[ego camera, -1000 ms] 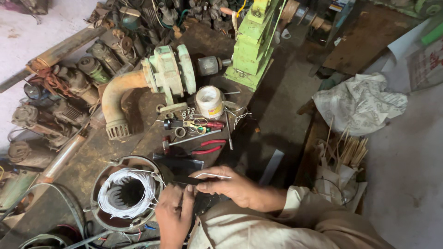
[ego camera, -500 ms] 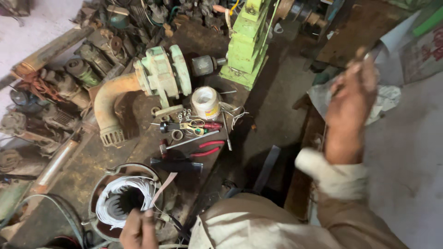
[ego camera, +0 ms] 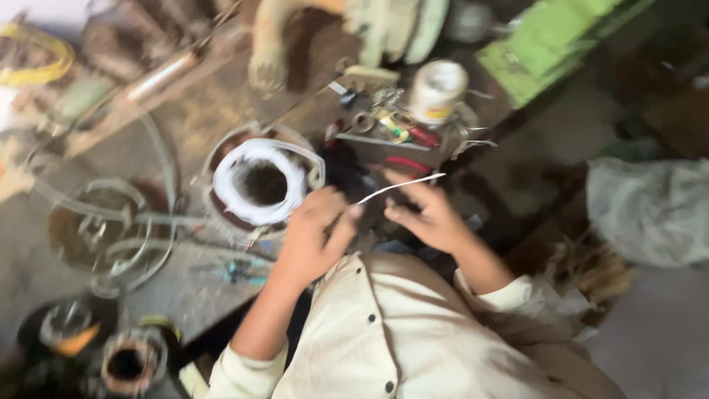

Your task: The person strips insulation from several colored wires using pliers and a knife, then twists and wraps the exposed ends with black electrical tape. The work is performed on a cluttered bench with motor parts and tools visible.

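The person is wearing a loose, cream-coloured cloth shirt (ego camera: 413,332) that is filling the lower middle of the head view. Small dark round buttons (ego camera: 368,318) are showing on its front, running down in a line, with another near the bottom edge. Both sleeves are sitting rolled or pushed up into thick folded cuffs: the left sleeve cuff (ego camera: 247,366) is bunching at the lower left, and the right sleeve cuff (ego camera: 517,295) is folding around the forearm. The left hand (ego camera: 314,236) and the right hand (ego camera: 428,214) are showing bare, with no gloves. The picture is blurring finer detail.
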